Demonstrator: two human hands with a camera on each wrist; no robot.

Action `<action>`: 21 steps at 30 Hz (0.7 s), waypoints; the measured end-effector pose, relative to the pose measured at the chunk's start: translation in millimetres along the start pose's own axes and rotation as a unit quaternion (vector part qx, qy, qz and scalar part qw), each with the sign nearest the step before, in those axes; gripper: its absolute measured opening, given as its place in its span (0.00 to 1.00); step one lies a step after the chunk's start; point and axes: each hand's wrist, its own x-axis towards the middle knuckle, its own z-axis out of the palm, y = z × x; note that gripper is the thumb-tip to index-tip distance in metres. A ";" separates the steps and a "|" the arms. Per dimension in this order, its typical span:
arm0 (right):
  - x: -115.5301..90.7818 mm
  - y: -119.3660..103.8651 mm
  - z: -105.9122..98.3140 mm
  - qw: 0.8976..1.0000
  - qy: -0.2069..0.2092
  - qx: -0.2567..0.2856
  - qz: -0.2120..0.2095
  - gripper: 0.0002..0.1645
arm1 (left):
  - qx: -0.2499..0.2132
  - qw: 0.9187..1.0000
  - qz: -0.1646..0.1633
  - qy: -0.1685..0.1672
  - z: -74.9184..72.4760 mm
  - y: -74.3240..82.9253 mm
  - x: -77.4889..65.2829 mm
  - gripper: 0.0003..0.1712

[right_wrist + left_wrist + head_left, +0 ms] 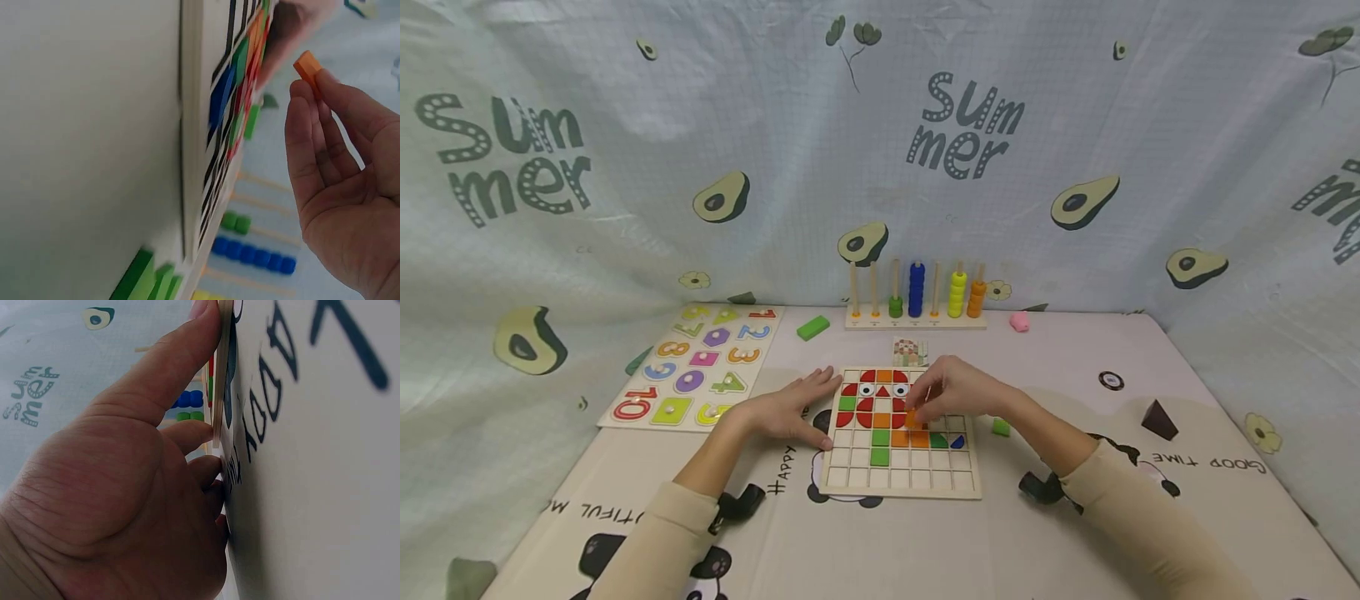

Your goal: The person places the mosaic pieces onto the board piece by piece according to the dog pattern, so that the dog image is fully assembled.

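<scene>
A wooden grid board point(902, 481) lies on the table with red, orange, green and blue tiles set in its cells, the red ones forming a face-like pattern round two eye tiles. My right hand point(958, 390) pinches an orange tile point(307, 65) between thumb and fingertips, above the board's middle. At the board's left edge rests my left hand point(786, 410), fingers spread; its thumb point(187, 353) touches the board's side. Right of the orange tiles sit a green tile point(937, 440) and a blue tile point(957, 442). Part of the pattern is hidden behind my right hand.
A small pattern card point(911, 352) lies behind the board, with a bead abacus point(917, 323) farther back. To the left is a number puzzle point(703, 367) and a green block point(813, 327). Rightward are a green piece point(1001, 427), a dark wedge point(1160, 420) and a round chip point(1111, 381).
</scene>
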 end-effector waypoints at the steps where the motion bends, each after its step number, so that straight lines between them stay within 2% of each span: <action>1: 2.2 -3.6 4.5 1.000 -0.011 -0.005 -0.004 0.09 | 0.000 1.000 -0.003 -0.001 -0.1 0.1 -0.1 0.63; 9: 10.9 -19.3 29.4 0.996 -0.058 -0.072 -0.021 0.07 | -0.004 1.000 -0.002 -0.004 -0.4 0.1 -1.1 0.63; 21: 13.2 -22.4 41.0 0.990 -0.082 -0.116 -0.021 0.05 | 0.001 1.000 0.001 -0.002 -1.1 0.2 -1.1 0.62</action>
